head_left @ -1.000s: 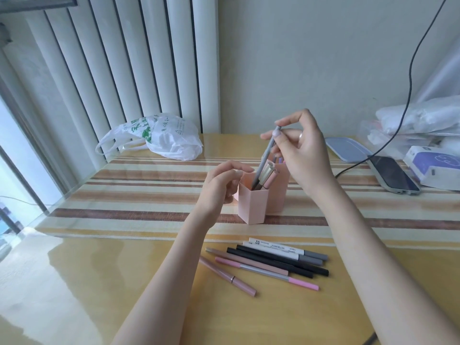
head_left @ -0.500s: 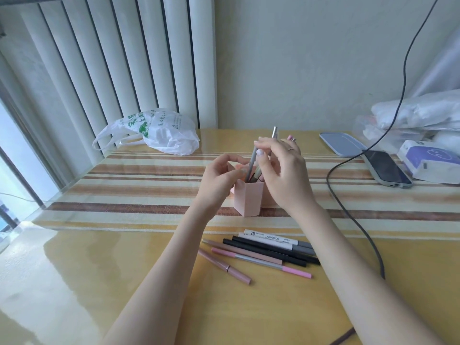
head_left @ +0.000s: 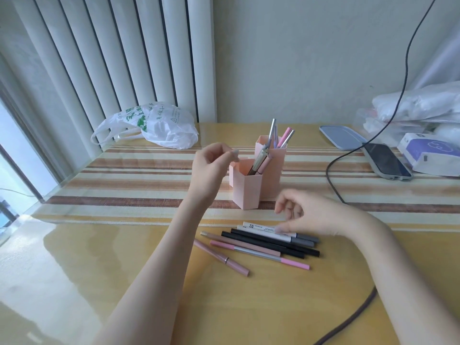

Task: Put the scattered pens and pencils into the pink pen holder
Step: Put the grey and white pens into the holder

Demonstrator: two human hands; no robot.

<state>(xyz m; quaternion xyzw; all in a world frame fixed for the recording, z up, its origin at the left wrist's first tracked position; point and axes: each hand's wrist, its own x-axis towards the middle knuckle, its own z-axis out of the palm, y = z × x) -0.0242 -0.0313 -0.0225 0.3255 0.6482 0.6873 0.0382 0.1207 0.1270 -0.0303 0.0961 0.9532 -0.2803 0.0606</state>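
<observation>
**Pens on a glossy table beside a pink holder**

A glossy yellow-wood table [head_left: 249, 307] stands against a pale wall, with white vertical blinds [head_left: 112, 58] along the far-left corner and a window at the left edge. A striped runner [head_left: 124, 185] in cream, tan and brown crosses the table from left edge to right edge under a clear, reflective cover. The pink pen holder [head_left: 247, 192], made of joined hexagonal compartments, stands on the runner near the table's middle; several pens [head_left: 272, 131] already stand in it, leaning at angles. The remaining loose pens [head_left: 263, 242], in black, grey-white and pink, lie flat in a slanted row on the bare wood just nearer than the runner, most touching side by side, one pink pen a little apart on the left.

The left hand [head_left: 211, 168] hovers beside the holder's left compartment, fingers loosely curled, its grip released and holding nothing. The right hand [head_left: 313, 217] hangs low over the far end of the row, fingers relaxed, a fingertip at the white pens; whether it touches them cannot be told, and it holds nothing.

Toward the far-left corner lies a white plastic bag [head_left: 154, 125] with green print. Near the right edge lie a phone [head_left: 385, 163], a blue lid [head_left: 341, 135], a tissue pack [head_left: 430, 155] and a dark cable [head_left: 333, 175].
</observation>
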